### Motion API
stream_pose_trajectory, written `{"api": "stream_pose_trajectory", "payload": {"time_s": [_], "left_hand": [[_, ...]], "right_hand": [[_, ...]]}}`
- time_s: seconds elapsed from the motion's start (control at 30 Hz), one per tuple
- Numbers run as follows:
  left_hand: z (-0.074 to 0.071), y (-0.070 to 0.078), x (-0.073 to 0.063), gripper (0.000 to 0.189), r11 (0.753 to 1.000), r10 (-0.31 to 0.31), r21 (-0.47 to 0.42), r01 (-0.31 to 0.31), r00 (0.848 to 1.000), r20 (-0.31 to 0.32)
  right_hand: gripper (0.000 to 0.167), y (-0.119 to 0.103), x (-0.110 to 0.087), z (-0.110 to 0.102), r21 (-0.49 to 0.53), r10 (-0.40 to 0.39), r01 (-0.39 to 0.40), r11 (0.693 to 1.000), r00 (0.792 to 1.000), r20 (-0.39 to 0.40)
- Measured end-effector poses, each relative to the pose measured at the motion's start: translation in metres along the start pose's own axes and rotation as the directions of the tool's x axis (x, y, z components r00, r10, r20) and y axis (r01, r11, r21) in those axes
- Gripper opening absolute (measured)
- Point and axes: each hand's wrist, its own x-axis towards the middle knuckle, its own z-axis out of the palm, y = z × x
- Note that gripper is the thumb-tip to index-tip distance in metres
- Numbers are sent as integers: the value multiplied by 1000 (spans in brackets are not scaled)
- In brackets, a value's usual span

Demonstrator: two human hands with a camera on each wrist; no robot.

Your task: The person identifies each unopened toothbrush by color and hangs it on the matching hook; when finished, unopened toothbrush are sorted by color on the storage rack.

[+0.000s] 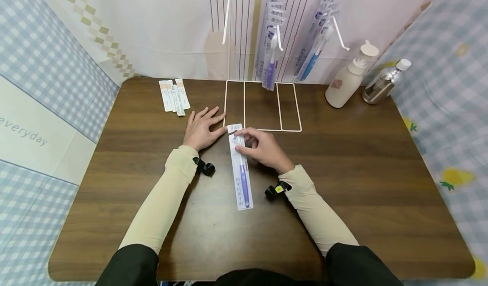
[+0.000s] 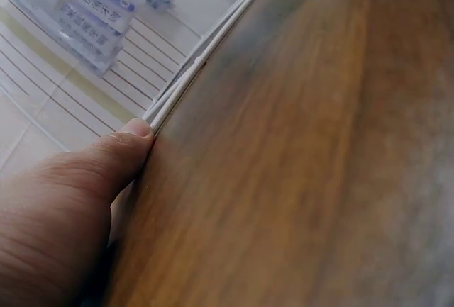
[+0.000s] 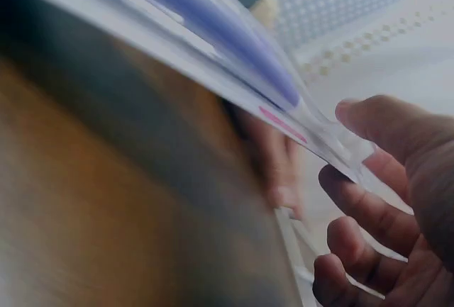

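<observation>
My right hand (image 1: 264, 150) pinches a toothbrush in a clear blister pack (image 1: 244, 184) between thumb and fingers near its top end. The brush has a purple handle, and the pack points toward me over the table. In the right wrist view the purple handle (image 3: 241, 45) runs up to the thumb and forefinger, the pack tilted. With fingers spread, my left hand (image 1: 202, 131) rests on the table at the front left corner of a white wire rack's base (image 1: 282, 130). Its thumb touches the wire (image 2: 188, 76) in the left wrist view.
Several packed toothbrushes with purple handles (image 1: 270, 68) hang from the rack's middle hook, blue-handled ones (image 1: 311, 63) from the right hook. Another white hook (image 1: 226, 21) stands at left. Small flat packets (image 1: 173, 96) lie back left. A pump bottle (image 1: 343, 84) and a silver bottle (image 1: 381, 84) stand back right.
</observation>
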Motion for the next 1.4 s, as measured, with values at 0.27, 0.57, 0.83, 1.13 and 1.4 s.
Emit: {"api": "stream_pose_trajectory", "payload": {"time_s": [0.27, 0.57, 0.83, 1.13, 1.4], "left_hand": [[0, 4, 1, 62, 1000, 2, -13, -2, 1000, 1], [1, 4, -1, 62, 1000, -6, -18, 6, 1000, 11], [0, 1, -3, 62, 1000, -15, -23, 15, 1000, 10], [1, 0, -4, 62, 1000, -11, -27, 11, 1000, 18], [0, 1, -3, 61, 1000, -8, -28, 9, 1000, 7]], "right_hand": [[40, -30, 3, -51, -154, -234, 209, 966, 957, -170], [41, -79, 13, -112, -208, -398, 339, 917, 806, -438], [39, -87, 32, -128, -172, -352, 307, 936, 815, -461], [38, -84, 58, -125, -164, -281, 231, 959, 853, -439], [40, -59, 82, -135, -124, -238, 203, 971, 848, -474]]}}
